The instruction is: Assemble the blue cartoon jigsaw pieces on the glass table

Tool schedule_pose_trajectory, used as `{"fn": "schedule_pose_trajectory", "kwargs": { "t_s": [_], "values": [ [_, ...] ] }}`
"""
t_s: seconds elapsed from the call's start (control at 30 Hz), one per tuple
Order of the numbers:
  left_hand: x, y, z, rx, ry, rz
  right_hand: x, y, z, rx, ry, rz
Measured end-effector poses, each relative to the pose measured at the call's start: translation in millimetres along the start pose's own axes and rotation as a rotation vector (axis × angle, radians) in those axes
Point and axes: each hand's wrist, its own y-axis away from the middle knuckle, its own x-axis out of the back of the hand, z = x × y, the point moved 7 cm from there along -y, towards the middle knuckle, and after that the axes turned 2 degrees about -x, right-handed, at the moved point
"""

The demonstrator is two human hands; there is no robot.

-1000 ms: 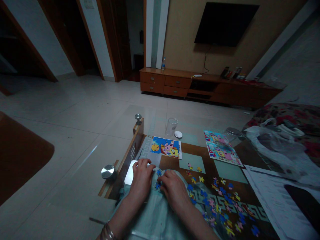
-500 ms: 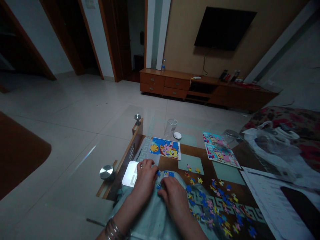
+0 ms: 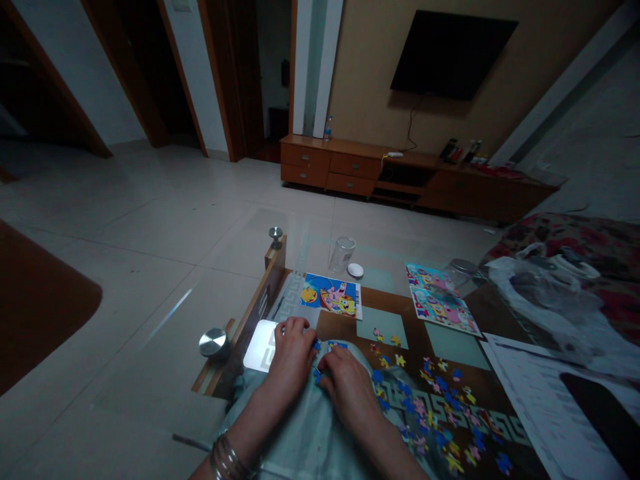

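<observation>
My left hand has its fingers curled down around a small blue puzzle piece. Opposite it, my right hand pinches another blue puzzle piece between thumb and fingers. Just beyond the right fingers lies a small joined bit of blue and yellow puzzle, partly covered by that hand. All of this rests on a pale green cloth. Loose puzzle pieces in blue, yellow and pink spread to the right of my right hand. A blue cartoon picture sheet lies beyond both hands.
A clear glass jar and white lid stand at the far side of the glass table. Another picture sheet lies right, under an upturned jar. Papers, a dark phone-like slab and a plastic bag are further right.
My right hand has shifted very slightly left, bringing its fingertips closer to the blue piece. The left hand has hardly moved.
</observation>
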Motion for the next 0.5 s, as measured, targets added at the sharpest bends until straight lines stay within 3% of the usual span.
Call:
{"fn": "schedule_pose_trajectory", "kwargs": {
  "t_s": [0.33,0.5],
  "values": [
    [-1,2,-3,0.005,0.004,0.002,6,-5,4,-0.009,0.056,0.177],
    [2,5,-4,0.004,0.008,0.005,11,-13,1,-0.021,0.110,0.202]
  ]
}}
